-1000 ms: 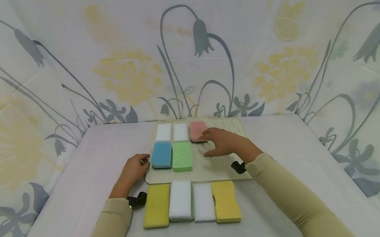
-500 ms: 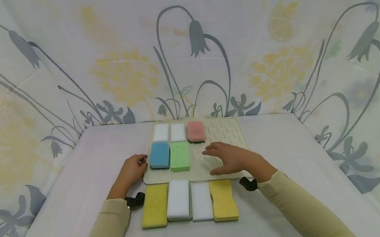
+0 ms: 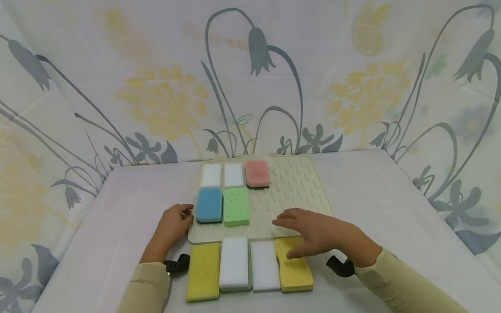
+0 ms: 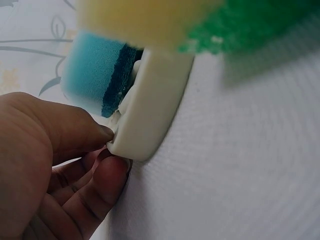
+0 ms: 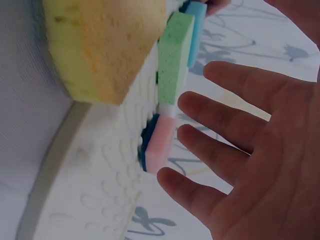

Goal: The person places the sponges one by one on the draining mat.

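My left hand point(image 3: 175, 225) pinches the left rim of a cream draining tray point(image 3: 295, 182); in the left wrist view the thumb lies on top and fingertips tuck under the rim. Beside it on the tray sit a blue sponge point(image 3: 209, 204) and a speckled green sponge point(image 3: 236, 206). Behind these stand two white sponges point(image 3: 211, 175) and a pink sponge point(image 3: 257, 173) with a dark scouring layer. Fingers spread and holding nothing, my right hand point(image 3: 319, 231) hovers over the front right of the tray, its thumb overlapping a wavy-sided yellow sponge point(image 3: 295, 271).
In front of the tray, in a row with the wavy sponge, lie a plain yellow sponge point(image 3: 203, 272), a white sponge with a green underside point(image 3: 234, 264) and a flat white sponge point(image 3: 265, 265). Flower-printed cloth point(image 3: 245, 70) rises behind the white-covered table point(image 3: 364, 183).
My right hand has drawn back from beside the pink sponge toward the front row of sponges. My left hand keeps its place at the tray's rim.
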{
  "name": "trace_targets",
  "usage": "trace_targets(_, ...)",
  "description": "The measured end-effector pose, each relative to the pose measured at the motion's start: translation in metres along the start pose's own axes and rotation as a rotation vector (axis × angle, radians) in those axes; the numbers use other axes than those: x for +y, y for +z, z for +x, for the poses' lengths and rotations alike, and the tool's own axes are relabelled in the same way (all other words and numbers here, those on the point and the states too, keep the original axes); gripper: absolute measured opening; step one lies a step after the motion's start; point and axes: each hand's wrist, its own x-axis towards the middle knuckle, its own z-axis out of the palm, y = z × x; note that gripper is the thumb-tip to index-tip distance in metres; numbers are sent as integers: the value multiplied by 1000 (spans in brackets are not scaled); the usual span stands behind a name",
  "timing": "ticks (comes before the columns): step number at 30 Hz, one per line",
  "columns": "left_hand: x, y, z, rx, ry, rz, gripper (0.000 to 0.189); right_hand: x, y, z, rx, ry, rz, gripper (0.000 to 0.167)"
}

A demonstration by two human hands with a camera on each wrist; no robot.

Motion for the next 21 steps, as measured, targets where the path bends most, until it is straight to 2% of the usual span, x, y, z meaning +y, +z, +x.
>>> trace_targets(8, 3, -3, -1, -8, -11, 1, 40, -4, 18, -12, 9, 5, 6, 87)
trace_targets(16, 2, -2, 1, -16, -19, 12, 41, -12, 29, -21, 9, 30, 26, 94)
trace_targets(21, 1, -1, 1, -19, -18, 12, 41, -14, 35, -25, 16, 18, 22, 96)
